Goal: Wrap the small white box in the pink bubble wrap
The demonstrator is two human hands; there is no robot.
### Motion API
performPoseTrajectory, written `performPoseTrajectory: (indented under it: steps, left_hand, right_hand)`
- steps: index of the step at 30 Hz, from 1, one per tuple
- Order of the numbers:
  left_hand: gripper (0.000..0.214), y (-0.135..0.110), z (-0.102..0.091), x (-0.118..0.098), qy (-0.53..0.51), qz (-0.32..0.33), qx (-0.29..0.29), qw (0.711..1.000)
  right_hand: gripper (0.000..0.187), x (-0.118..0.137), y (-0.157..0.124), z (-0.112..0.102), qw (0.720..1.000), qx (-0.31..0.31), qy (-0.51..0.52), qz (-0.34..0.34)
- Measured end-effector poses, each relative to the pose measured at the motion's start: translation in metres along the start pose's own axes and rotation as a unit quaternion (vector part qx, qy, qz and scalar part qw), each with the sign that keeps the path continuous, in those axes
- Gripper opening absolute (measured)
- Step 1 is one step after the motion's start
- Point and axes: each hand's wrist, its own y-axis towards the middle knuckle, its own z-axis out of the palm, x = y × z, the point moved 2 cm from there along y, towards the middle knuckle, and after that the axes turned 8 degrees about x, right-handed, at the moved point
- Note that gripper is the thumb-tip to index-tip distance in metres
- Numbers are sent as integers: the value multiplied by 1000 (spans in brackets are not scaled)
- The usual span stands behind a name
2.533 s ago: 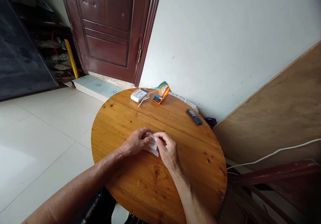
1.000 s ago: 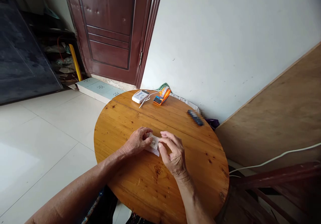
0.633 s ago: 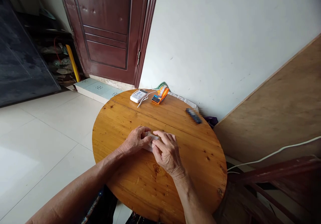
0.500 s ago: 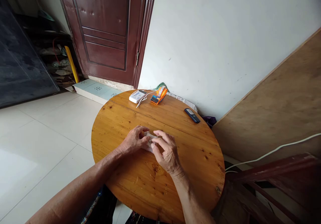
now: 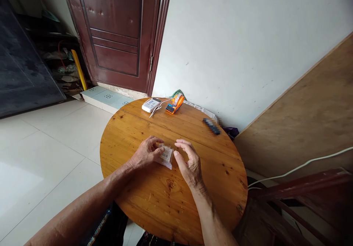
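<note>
Head view: I have both bare hands over the near half of a round wooden table (image 5: 129, 128), and what stands out on my feed is the right one.
Right hand: half a second ago I saw its fingers over the right part of the packet; now the right hand (image 5: 190, 165) has drawn off to the right and the fingers are spread wider. Thumb and fingers curve apart, and I see nothing between them.
Left hand: much as it was; the left hand (image 5: 145, 154) keeps its thumb pressed on top and its fingers bent round the far left edge, a partly closed grip with hold of the packet.
Packet: more of its face shows than before. The clear plastic packet (image 5: 166, 157), with a pale printed square, lies under the left thumb and just left of the right thumb tip, with a narrow gap there. I cannot tell whether it rests on the wood or is held slightly above.
Far edge: unchanged on the table, the white box (image 5: 150, 105) sits to the left with a white cord (image 5: 155, 110) beside it, and the orange tape dispenser (image 5: 176, 105) stands right of that.
Far right: the dark handset (image 5: 211, 126) keeps its place, though it is pixelated now and was sharp half a second ago.
</note>
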Motion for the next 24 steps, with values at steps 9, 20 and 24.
performPoseTrajectory:
  steps: [9, 20, 24]
  left_hand:
    - [28, -3, 0, -4, -2, 17, 0, 1000]
    - [32, 0, 2, -5, 34, -12, -2, 999]
    - [27, -1, 2, -4, 22, -9, 2, 1000]
  right_hand:
    - [27, -12, 8, 15, 985, 81, 88, 126]
    - [26, -25, 13, 14, 967, 30, 144, 206]
    - [29, -32, 12, 18, 960, 34, 170, 218]
